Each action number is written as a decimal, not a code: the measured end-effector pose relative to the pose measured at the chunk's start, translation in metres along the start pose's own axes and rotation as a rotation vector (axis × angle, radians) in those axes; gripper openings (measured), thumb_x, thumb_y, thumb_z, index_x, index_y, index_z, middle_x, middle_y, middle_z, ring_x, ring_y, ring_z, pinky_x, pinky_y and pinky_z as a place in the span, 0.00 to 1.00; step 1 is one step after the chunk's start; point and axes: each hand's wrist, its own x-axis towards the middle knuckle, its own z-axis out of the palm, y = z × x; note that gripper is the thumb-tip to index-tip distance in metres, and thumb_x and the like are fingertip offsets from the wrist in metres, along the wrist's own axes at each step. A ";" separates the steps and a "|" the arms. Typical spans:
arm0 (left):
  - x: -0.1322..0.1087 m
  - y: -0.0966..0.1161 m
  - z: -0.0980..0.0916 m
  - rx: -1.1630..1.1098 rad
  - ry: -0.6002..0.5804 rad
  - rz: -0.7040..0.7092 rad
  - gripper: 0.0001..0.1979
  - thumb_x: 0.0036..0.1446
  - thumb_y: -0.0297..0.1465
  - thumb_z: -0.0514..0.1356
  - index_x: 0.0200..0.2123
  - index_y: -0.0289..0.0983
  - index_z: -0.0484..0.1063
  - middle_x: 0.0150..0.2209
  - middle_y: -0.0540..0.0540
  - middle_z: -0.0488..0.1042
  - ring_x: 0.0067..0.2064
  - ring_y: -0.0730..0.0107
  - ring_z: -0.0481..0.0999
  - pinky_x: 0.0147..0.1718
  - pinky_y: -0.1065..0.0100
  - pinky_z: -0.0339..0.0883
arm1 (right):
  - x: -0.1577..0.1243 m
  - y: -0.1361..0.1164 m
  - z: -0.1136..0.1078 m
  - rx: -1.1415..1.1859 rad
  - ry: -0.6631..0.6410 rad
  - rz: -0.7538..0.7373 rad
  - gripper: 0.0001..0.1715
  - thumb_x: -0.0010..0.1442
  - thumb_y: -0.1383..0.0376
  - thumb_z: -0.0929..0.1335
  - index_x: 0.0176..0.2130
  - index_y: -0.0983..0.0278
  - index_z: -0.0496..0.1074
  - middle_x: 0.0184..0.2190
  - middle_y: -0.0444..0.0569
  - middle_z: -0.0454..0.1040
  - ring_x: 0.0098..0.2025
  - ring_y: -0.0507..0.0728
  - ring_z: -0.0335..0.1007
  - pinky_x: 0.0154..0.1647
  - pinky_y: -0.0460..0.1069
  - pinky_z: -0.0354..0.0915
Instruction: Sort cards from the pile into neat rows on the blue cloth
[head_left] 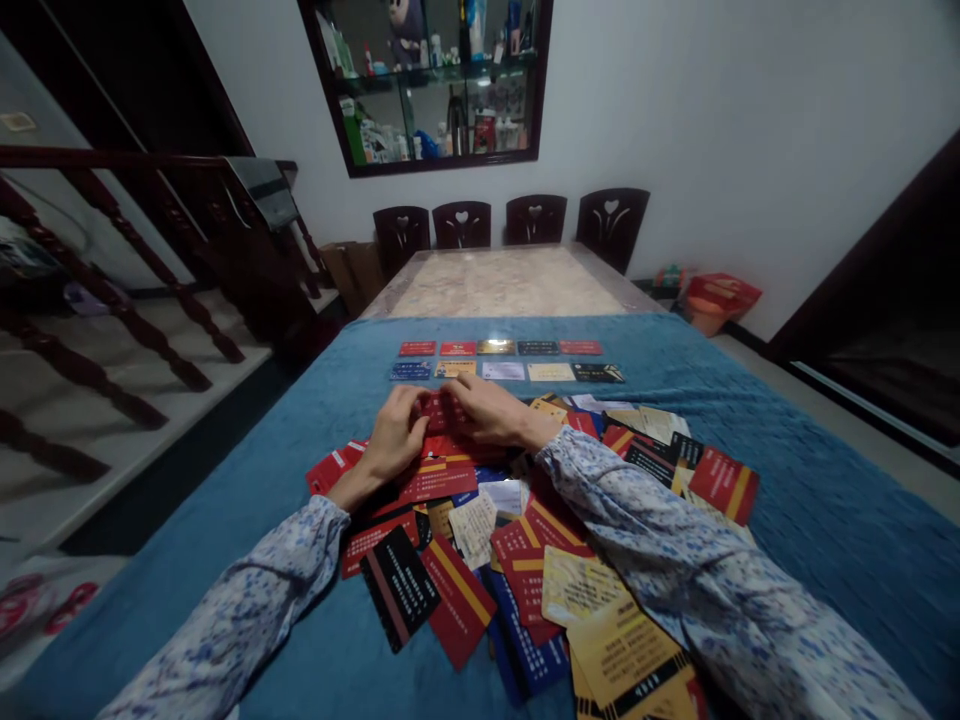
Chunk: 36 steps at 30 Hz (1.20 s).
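Between my two hands is a red card (442, 412), held by its sides above the far edge of a loose pile of cards. My left hand (396, 432) pinches its left side, thumb toward me. From the right, my right hand (486, 408) grips the other side, its fingers bent over the card. Below the hands spreads the pile: a black card (401, 588) with a stripe, a red card with a yellow stripe (460, 600), a blue card (525, 650) and a gold card (630, 655), overlapping at many angles. Beyond my hands, several cards lie in two neat rows, among them a white card (503, 371).
A blue cloth (300, 400) covers the near part of the table, with bare marble tabletop (510, 285) behind it. Dark chairs (536, 220) stand at the far end. A wooden railing (112, 290) runs along the left; a red bag (724, 295) sits on the right.
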 end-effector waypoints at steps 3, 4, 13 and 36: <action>0.002 -0.001 -0.002 -0.005 -0.032 0.007 0.16 0.58 0.23 0.58 0.50 0.37 0.70 0.47 0.43 0.72 0.43 0.64 0.76 0.47 0.59 0.76 | 0.001 0.000 -0.002 -0.004 0.020 -0.022 0.21 0.62 0.69 0.69 0.55 0.69 0.68 0.50 0.61 0.70 0.47 0.60 0.69 0.45 0.52 0.64; 0.002 -0.001 -0.003 -0.005 -0.050 0.013 0.18 0.58 0.24 0.58 0.52 0.36 0.69 0.49 0.43 0.72 0.45 0.63 0.76 0.48 0.59 0.76 | 0.001 0.000 -0.003 -0.007 0.025 -0.031 0.20 0.63 0.69 0.69 0.54 0.69 0.68 0.50 0.61 0.70 0.47 0.60 0.69 0.45 0.52 0.64; 0.016 0.004 -0.007 0.083 -0.219 0.101 0.23 0.56 0.26 0.60 0.57 0.36 0.68 0.53 0.40 0.70 0.54 0.56 0.73 0.57 0.55 0.72 | 0.000 0.002 -0.018 -0.222 -0.063 0.020 0.28 0.64 0.58 0.72 0.60 0.66 0.68 0.57 0.61 0.72 0.59 0.66 0.66 0.51 0.55 0.63; 0.105 0.060 0.042 0.347 -0.465 0.223 0.15 0.55 0.26 0.61 0.48 0.36 0.71 0.51 0.36 0.69 0.53 0.49 0.68 0.54 0.51 0.67 | -0.043 0.059 -0.083 -0.305 -0.206 0.177 0.12 0.63 0.66 0.70 0.47 0.66 0.76 0.51 0.58 0.75 0.50 0.62 0.74 0.45 0.50 0.65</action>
